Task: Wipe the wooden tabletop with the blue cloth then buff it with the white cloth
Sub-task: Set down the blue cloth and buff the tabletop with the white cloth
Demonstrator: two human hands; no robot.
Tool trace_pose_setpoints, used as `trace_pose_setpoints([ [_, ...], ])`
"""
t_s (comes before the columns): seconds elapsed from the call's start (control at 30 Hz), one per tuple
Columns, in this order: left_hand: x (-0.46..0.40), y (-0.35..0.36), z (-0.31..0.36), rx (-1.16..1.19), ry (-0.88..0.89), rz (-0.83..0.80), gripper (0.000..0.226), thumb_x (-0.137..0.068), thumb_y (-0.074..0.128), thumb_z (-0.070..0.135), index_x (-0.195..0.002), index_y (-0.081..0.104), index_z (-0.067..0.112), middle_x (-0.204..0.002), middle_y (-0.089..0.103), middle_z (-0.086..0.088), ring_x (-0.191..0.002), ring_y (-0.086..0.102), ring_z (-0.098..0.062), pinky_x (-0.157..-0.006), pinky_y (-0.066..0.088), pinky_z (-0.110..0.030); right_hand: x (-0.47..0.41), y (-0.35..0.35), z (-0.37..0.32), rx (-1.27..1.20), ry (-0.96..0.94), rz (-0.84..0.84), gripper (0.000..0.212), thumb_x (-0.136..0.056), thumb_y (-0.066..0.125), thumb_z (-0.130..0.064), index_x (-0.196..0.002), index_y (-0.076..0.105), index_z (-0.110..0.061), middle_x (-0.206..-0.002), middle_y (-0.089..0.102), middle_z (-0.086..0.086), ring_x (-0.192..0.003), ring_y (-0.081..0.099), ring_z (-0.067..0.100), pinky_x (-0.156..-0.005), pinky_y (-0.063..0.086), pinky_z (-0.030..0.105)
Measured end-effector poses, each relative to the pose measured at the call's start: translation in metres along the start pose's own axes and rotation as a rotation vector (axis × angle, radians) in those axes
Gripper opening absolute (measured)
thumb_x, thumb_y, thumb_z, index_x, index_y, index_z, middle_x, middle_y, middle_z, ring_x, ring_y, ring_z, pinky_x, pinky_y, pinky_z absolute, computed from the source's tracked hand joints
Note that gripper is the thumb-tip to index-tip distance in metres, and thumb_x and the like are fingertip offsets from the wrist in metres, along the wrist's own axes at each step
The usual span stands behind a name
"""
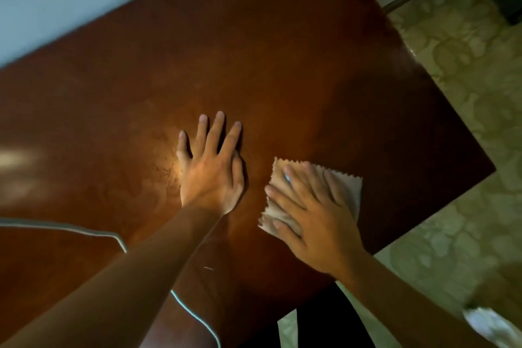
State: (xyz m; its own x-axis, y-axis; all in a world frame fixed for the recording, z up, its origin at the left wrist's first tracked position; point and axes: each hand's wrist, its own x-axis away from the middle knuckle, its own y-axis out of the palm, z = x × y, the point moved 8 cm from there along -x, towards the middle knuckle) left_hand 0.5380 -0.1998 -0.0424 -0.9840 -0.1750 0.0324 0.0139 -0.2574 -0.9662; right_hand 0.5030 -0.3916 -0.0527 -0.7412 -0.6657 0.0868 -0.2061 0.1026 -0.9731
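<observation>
Under our right hand [316, 223] lay the white cloth [343, 186], flat on the wooden tabletop [254, 51], close to the right edge of it and nearer to us than the middle. Our fingers were straight and spread over the cloth and pressed it down; they did not pinch it. The fingertips looked blurred, so we judged that the hand was moving. Our left hand [210, 167] rested just beside the cloth, apart from it, palm down on the bare wood with the fingers spread, and it held nothing.

We judged that the step in hand was the buffing. The blue cloth was not in view (perhaps it was put aside). To buff well, we should have kept the palm flat so that the whole cloth touched the wood, moved in overlapping strokes from the right edge toward the far side, and lifted the left hand away before the cloth came there, because a bare palm can leave marks on a polished surface.

A thin pale cable [93, 233] lay across the near left part of the table. Beyond the right edge was a patterned floor [466, 87].
</observation>
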Motion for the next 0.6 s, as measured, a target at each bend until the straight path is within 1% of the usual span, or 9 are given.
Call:
trace_pose_setpoints([
  [0.07,0.000,0.000,0.001,0.010,0.002,0.007,0.057,-0.100,0.026,0.036,-0.153,0.038,0.023,-0.164,0.029,-0.008,-0.155,0.011,-0.029,-0.121,0.002,-0.057,-0.010,-0.005,0.027,0.074,0.028,-0.030,0.063,-0.100,0.034,-0.063,-0.158,0.022,-0.042,-0.170,0.021,0.000,-0.158,0.014,0.029,-0.125,0.013,0.051],
  [0.13,0.000,-0.002,0.000,0.028,-0.003,0.020,0.056,-0.100,0.027,0.035,-0.153,0.040,0.023,-0.163,0.030,-0.008,-0.155,0.012,-0.029,-0.122,0.002,-0.056,-0.048,-0.018,0.056,0.133,0.145,-0.007,0.064,-0.101,0.026,-0.061,-0.161,0.020,-0.038,-0.168,0.026,0.006,-0.156,0.020,0.034,-0.123,0.016,0.053],
  [0.2,0.002,-0.006,-0.001,0.073,-0.010,0.042,0.054,-0.101,0.030,0.034,-0.151,0.043,0.021,-0.162,0.033,-0.008,-0.155,0.015,-0.028,-0.122,0.003,-0.056,-0.095,-0.029,0.066,0.125,0.206,0.029,0.062,-0.103,0.026,-0.058,-0.161,0.022,-0.036,-0.168,0.025,0.008,-0.155,0.022,0.036,-0.123,0.019,0.055],
  [0.3,0.004,-0.015,-0.002,0.193,-0.012,0.084,0.050,-0.103,0.033,0.034,-0.149,0.047,0.020,-0.159,0.039,-0.007,-0.153,0.021,-0.026,-0.123,0.005,-0.054,-0.142,-0.033,0.039,0.105,0.107,0.101,0.056,-0.106,0.031,-0.053,-0.158,0.035,-0.033,-0.168,0.028,0.007,-0.155,0.024,0.036,-0.125,0.019,0.054],
  [0.37,0.008,-0.020,-0.005,0.242,-0.052,0.127,0.048,-0.103,0.036,0.033,-0.147,0.050,0.020,-0.157,0.042,-0.005,-0.152,0.025,-0.023,-0.122,0.006,-0.052,-0.143,-0.028,0.013,0.093,0.042,0.128,0.056,-0.106,0.028,-0.054,-0.158,0.036,-0.033,-0.168,0.028,0.005,-0.156,0.021,0.034,-0.126,0.016,0.053],
  [0.43,0.020,-0.025,-0.017,0.272,-0.181,0.181,0.046,-0.102,0.038,0.033,-0.144,0.052,0.022,-0.156,0.043,-0.003,-0.150,0.028,-0.020,-0.121,0.007,-0.051,-0.120,-0.018,-0.014,0.094,-0.043,0.130,0.055,-0.107,0.027,-0.054,-0.158,0.035,-0.035,-0.168,0.028,0.003,-0.157,0.019,0.032,-0.126,0.016,0.052],
  [0.5,0.048,-0.027,-0.033,0.252,-0.301,0.196,0.045,-0.101,0.039,0.034,-0.142,0.053,0.024,-0.156,0.043,-0.001,-0.150,0.027,-0.019,-0.120,0.008,-0.052,-0.085,-0.008,-0.040,0.053,-0.152,0.144,0.053,-0.106,0.032,-0.053,-0.156,0.040,-0.035,-0.167,0.032,0.003,-0.156,0.021,0.032,-0.126,0.017,0.053],
  [0.6,0.102,-0.028,-0.051,0.163,-0.306,0.166,0.045,-0.100,0.040,0.031,-0.142,0.053,0.022,-0.157,0.042,-0.004,-0.151,0.025,-0.022,-0.119,0.011,-0.053,-0.027,0.004,-0.072,0.013,-0.296,0.130,0.054,-0.103,0.040,-0.054,-0.154,0.043,-0.034,-0.168,0.028,0.003,-0.157,0.018,0.032,-0.127,0.013,0.054],
])
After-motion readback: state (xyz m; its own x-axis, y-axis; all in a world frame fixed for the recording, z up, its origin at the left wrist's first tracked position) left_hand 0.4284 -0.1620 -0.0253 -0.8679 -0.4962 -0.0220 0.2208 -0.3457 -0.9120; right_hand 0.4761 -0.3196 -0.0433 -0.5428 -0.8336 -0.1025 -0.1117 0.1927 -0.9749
